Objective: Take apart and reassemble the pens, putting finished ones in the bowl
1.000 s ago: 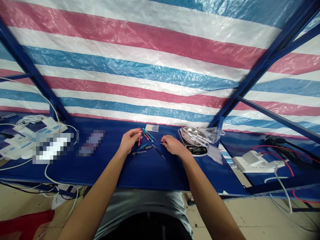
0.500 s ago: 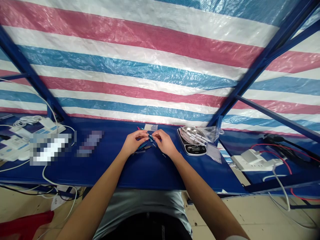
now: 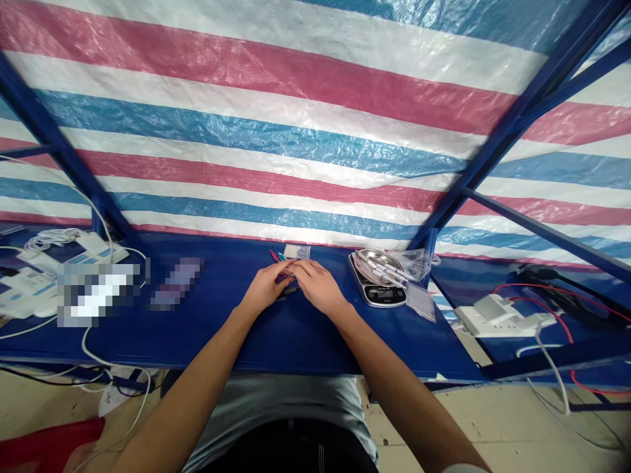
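Note:
My left hand and my right hand meet over a small pile of thin pen-like parts on the blue table. Their fingertips come together and nearly touch. The left thumb and fingers are curled in a pinch, and the right fingers bend down over the pile; whatever lies between them is hidden. Just beyond the fingers, pink and teal pen-like tips stick out. Behind these lies a small clear bag with pale contents. Dark thin pieces show partly below the fingers.
Right of my hands stands a kitchen scale with a metal dish, bagged white cables and a clear packet. White power strips and cords lie at left, another power strip at right. A striped tarp hangs behind.
Both hands have closed in together, with the right fingers now laid over the pile. The small blue part pinched between the fingertips before is now hidden.

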### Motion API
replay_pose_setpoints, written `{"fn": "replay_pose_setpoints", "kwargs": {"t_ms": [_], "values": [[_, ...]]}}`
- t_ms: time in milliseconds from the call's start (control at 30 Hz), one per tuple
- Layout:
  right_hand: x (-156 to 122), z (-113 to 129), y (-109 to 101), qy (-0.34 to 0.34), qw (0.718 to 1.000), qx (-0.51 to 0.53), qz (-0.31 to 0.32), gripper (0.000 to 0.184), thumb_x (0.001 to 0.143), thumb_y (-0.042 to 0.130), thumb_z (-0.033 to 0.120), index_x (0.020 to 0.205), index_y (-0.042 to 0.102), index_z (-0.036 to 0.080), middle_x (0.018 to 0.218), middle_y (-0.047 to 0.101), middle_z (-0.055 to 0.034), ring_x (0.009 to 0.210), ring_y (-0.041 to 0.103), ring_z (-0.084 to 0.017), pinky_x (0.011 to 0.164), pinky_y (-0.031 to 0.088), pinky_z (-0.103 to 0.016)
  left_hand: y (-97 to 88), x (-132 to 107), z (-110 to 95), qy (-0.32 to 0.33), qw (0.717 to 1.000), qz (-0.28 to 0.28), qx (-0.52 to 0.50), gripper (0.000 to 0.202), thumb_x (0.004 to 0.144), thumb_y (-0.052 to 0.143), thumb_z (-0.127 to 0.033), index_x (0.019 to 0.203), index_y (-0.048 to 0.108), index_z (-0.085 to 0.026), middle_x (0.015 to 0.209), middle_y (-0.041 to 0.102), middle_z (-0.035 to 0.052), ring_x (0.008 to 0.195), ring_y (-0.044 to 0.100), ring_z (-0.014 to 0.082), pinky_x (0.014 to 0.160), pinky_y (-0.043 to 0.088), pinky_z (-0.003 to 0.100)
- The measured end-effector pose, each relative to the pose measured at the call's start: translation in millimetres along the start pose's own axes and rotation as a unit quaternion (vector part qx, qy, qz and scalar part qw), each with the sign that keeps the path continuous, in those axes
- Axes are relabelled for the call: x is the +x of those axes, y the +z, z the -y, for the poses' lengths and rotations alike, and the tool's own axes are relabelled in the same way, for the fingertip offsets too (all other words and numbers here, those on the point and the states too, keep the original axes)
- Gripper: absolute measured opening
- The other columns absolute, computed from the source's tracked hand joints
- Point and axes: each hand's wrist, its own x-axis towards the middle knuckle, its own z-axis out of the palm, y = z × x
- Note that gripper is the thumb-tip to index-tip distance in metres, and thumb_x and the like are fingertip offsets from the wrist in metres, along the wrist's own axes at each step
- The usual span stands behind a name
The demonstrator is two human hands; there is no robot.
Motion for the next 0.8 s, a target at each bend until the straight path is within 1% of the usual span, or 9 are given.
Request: {"fn": "replay_pose_setpoints", "kwargs": {"t_ms": [100,233,333,433,500,567,667,733,800], "values": [[5,7,-1,-0.034,0.998,-0.052,-0.029,0.055,0.103,0.047,0.005,0.153,0.056,0.024,0.143,0.067,-0.0104,0.135,0.063,-0.024,0.134,0.031,-0.053,-3.0,0,2,0.0,0.999,-0.028,0.038,0.049,0.093,0.073,-0.03,0.141,0.07,-0.028,0.133,0.077,0.0068,0.119,0.075,0.0286,0.107,0.058,0.042],[7,11,-6,-0.034,0.994,-0.059,-0.084,0.058,0.105,0.047,0.008,0.16,0.048,0.025,0.151,0.063,-0.0105,0.142,0.059,-0.026,0.137,0.015,-0.064,-6.8,2,6,-0.027,0.997,-0.077,-0.006,0.046,0.095,0.075,-0.035,0.14,0.07,-0.028,0.116,0.082,0.0067,0.108,0.078,0.0272,0.104,0.059,0.042],[7,11,-9,-0.012,0.986,-0.042,-0.161,0.057,0.105,0.051,0.012,0.16,0.048,0.026,0.154,0.06,-0.011,0.147,0.054,-0.029,0.136,0.014,-0.069,-6.0,5,6,-0.047,0.988,-0.102,-0.11,0.047,0.092,0.08,-0.041,0.135,0.072,-0.023,0.117,0.082,0.0098,0.11,0.077,0.0283,0.104,0.059,0.044],[4,6,-8,0.033,0.975,-0.014,-0.217,0.054,0.104,0.058,0.019,0.157,0.05,0.026,0.149,0.062,-0.0129,0.145,0.054,-0.032,0.132,0.027,-0.067,-5.0,8,4,-0.077,0.961,-0.149,-0.219,0.053,0.086,0.086,-0.044,0.131,0.073,-0.019,0.117,0.081,0.0123,0.11,0.077,0.029,0.105,0.059,0.046],[0,2,-5,0.045,0.981,0.019,-0.189,0.045,0.104,0.06,0.021,0.149,0.059,0.024,0.138,0.066,-0.0139,0.136,0.059,-0.032,0.123,0.042,-0.061,-5.9,10,3,-0.092,0.942,-0.184,-0.267,0.057,0.082,0.09,-0.043,0.13,0.074,-0.018,0.119,0.081,0.0131,0.113,0.076,0.0291,0.108,0.056,0.047],[-3,-4,-2,0.028,0.992,0.063,-0.105,0.031,0.104,0.061,0.021,0.133,0.069,0.024,0.121,0.072,-0.0117,0.123,0.063,-0.029,0.111,0.053,-0.052,-7.9,11,3,-0.101,0.925,-0.209,-0.302,0.059,0.079,0.093,-0.041,0.13,0.074,-0.018,0.128,0.078,0.014,0.117,0.075,0.0292,0.112,0.054,0.048],[-8,-11,2,-0.002,0.993,0.114,0.018,0.017,0.1,0.07,0.021,0.115,0.075,0.025,0.105,0.075,-0.0074,0.11,0.064,-0.026,0.102,0.055,-0.045,-10.2,11,4,-0.125,0.907,-0.215,-0.34,0.061,0.075,0.096,-0.038,0.13,0.076,-0.018,0.13,0.077,0.0146,0.12,0.074,0.0295,0.115,0.052,0.048],[-10,-14,4,-0.004,0.99,0.129,0.055,0.015,0.096,0.076,0.021,0.111,0.076,0.025,0.104,0.076,-0.0064,0.109,0.063,-0.026,0.102,0.053,-0.044,-10.4,11,5,-0.14,0.897,-0.215,-0.361,0.06,0.073,0.098,-0.036,0.126,0.078,-0.017,0.127,0.078,0.0149,0.119,0.074,0.0298,0.115,0.052,0.048],[-10,-17,7,-0.004,0.988,0.136,0.068,0.015,0.096,0.076,0.019,0.109,0.078,0.025,0.104,0.076,-0.0059,0.109,0.063,-0.025,0.103,0.051,-0.043,-9.9,11,6,-0.142,0.891,-0.218,-0.373,0.055,0.071,0.099,-0.035,0.119,0.081,-0.017,0.132,0.076,0.0156,0.12,0.074,0.0302,0.114,0.053,0.047]]}}
